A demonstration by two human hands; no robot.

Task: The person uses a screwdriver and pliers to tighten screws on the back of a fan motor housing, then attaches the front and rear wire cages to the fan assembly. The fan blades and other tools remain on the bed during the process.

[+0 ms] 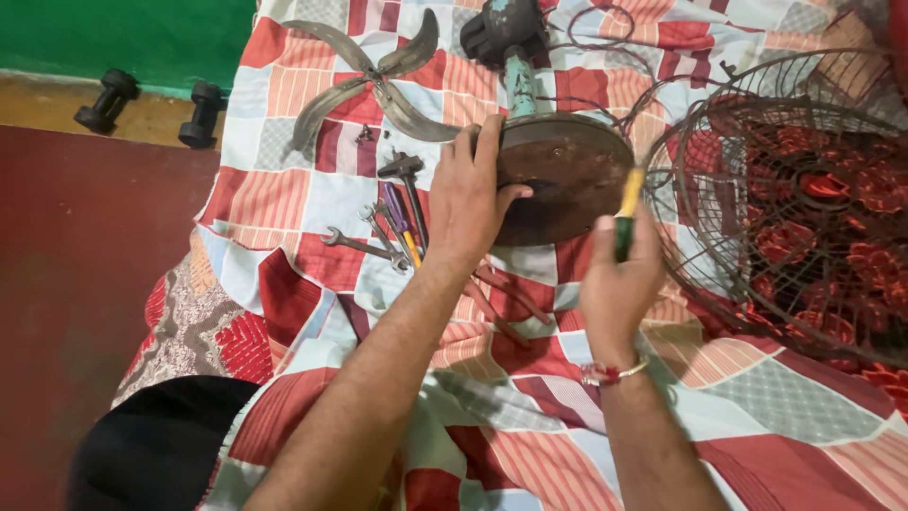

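Here a checked cloth [312, 203] in red, white and grey covers the floor, with dark red floor [85, 274] and a green wall [123, 38] to the left. The left hand [468, 194] grips the rusty fan base [567, 175], fingers curled over its rim. The right hand [619, 279] is clamped on a screwdriver [626, 213] touching the base edge. Blades [374, 85], spanners [374, 237] and dumbbells [151, 106] lie left; wire guards [785, 189] crowd the right, cut off. The screwdriver tip is hard to see.
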